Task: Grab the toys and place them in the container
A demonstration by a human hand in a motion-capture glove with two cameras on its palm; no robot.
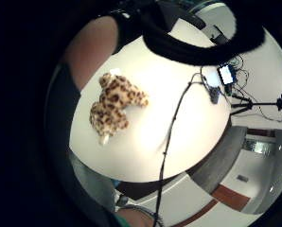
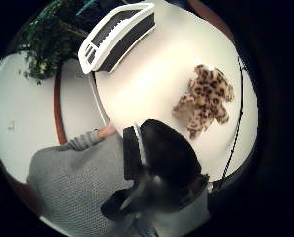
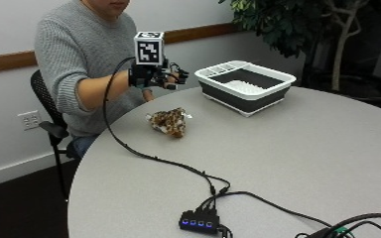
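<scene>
A leopard-spotted plush toy [image 3: 168,122] lies on the round grey table [image 3: 296,148], near the person's side. My gloved right hand [image 3: 156,75] hovers above and slightly behind it, fingers relaxed and holding nothing. Both palm views look down on the toy [image 1: 115,106] [image 2: 204,99] lying alone on the tabletop, well apart from the palm. The container [image 3: 222,95], a dark basin with a white rim, stands at the back of the table to the right of the hand; it also shows in the thumb side view [image 2: 132,39] and looks empty.
A black cable runs from the glove across the table to a small hub [image 3: 197,220] with blue lights near the front edge. A potted plant [image 3: 289,25] stands behind the container. The bare hand [image 2: 107,131] rests at the table's edge.
</scene>
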